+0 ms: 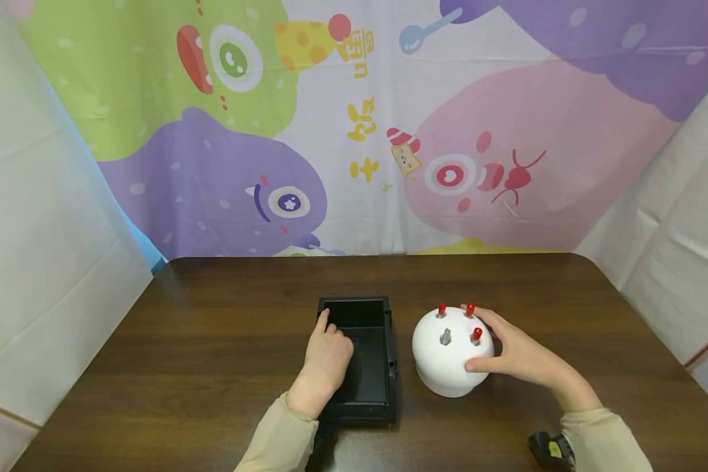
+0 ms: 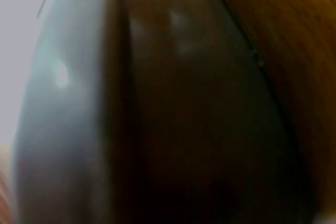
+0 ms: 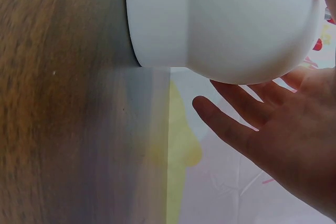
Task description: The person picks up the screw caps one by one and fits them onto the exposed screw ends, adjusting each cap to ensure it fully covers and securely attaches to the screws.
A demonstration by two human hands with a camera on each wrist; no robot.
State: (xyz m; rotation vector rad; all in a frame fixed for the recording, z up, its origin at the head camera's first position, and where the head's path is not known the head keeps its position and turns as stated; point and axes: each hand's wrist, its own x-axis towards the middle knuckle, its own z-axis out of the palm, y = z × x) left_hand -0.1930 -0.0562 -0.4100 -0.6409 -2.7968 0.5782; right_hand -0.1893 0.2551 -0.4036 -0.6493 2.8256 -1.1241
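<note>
A shallow black box [image 1: 360, 377], open at the top, lies on the table in the head view. My left hand [image 1: 324, 364] grips its left side, one finger stretched along the wall and the others bent inside; the thumb is hidden. In the left wrist view the dark box wall [image 2: 199, 103] is blurred and fills most of the picture. To the right stands a white dome-shaped thing [image 1: 445, 364], with metal stems on top, three of them red-tipped. My right hand [image 1: 522, 354] holds its right side, thumb in front and fingers behind. The right wrist view shows its smooth underside [image 3: 247, 30].
The brown wooden table [image 1: 230, 328] runs back to a cartoon-printed curtain [image 1: 389, 216]. White cloth [image 1: 53, 229] hangs at the left, with more at the right. A black device [image 1: 551, 452] sits beside the right sleeve.
</note>
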